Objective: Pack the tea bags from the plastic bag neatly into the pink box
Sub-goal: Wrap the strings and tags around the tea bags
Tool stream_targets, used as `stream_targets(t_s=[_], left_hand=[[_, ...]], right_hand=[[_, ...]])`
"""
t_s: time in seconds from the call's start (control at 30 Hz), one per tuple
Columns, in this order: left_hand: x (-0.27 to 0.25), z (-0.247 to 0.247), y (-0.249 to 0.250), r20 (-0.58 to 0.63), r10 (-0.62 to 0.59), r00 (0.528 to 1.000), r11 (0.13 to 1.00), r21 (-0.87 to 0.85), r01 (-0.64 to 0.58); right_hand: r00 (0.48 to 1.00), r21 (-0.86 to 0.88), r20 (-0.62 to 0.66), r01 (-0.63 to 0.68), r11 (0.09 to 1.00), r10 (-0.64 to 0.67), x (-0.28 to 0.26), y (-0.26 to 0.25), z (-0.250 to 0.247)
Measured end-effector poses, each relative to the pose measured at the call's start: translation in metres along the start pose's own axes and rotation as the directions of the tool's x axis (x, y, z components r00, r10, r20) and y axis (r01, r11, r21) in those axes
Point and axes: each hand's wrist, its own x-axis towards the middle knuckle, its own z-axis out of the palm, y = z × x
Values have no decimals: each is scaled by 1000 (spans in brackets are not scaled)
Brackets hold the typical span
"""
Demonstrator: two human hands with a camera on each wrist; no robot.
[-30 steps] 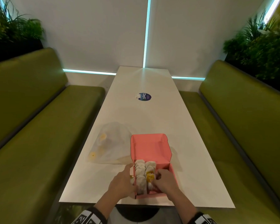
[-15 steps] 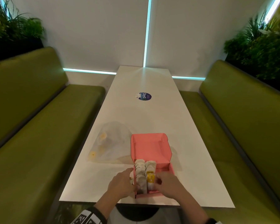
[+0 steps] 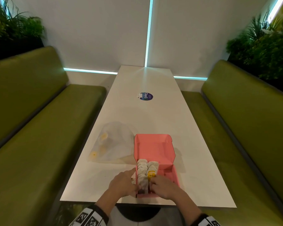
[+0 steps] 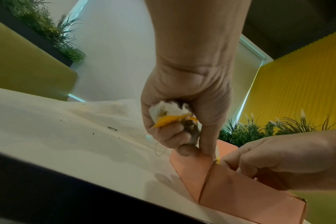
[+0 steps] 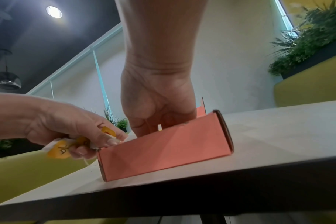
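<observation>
The open pink box (image 3: 153, 147) stands at the table's near edge with its lid tipped back. Two rows of white tea bags (image 3: 142, 170) fill its left part; the right part shows bare pink floor. My left hand (image 3: 134, 181) is against the box's left wall and grips a bunch of tea bags (image 4: 171, 112) with yellow tags in its palm, one finger reaching the box rim. My right hand (image 3: 152, 183) reaches into the box, fingers curled onto a tea bag at the near end of the second row, beside a yellow tag (image 3: 151, 174). The box wall (image 5: 163, 150) hides those fingertips in the right wrist view.
The clear plastic bag (image 3: 111, 144) lies flat left of the box with a few yellow-tagged tea bags inside. A round blue sticker (image 3: 146, 96) sits mid-table. Green benches (image 3: 39, 136) flank the white table (image 3: 153, 121). The table's front edge runs just behind the box.
Both hands stay at the box. My right hand has shifted slightly along the near end of the second row; the left hand still holds its bunch.
</observation>
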Motion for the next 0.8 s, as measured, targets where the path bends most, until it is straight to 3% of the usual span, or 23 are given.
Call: stream_targets(t_s=[0.13, 0.27, 0.43, 0.5, 0.6, 0.7, 0.8], left_hand=[[-3, -4, 2, 5, 19, 1000, 999, -33, -19], [-8, -14, -3, -24, 36, 999, 973, -229, -41], [-12, -27, 0, 49, 192, 980, 813, -568, -131], [-13, -30, 5, 58, 275, 960, 764, -620, -181], [-17, -32, 15, 54, 364, 930, 698, -677, -234], [-19, -32, 17, 18, 377, 926, 641, -727, -246], [-19, -33, 17, -39, 306, 951, 604, -765, -225]], right_hand=[[1000, -1, -28, -14, 1000, 14, 0, -3, 1], [993, 75, -114, -18, 997, 26, -13, -2, -14], [927, 307, -371, 184, 934, -61, -31, -17, -41], [910, 352, -400, 266, 898, -113, -34, -27, -47], [903, 340, -411, 279, 898, -125, -31, -35, -50], [878, 373, -472, 281, 884, -80, -30, -36, -49], [816, 440, -579, 315, 841, -3, -32, -33, -50]])
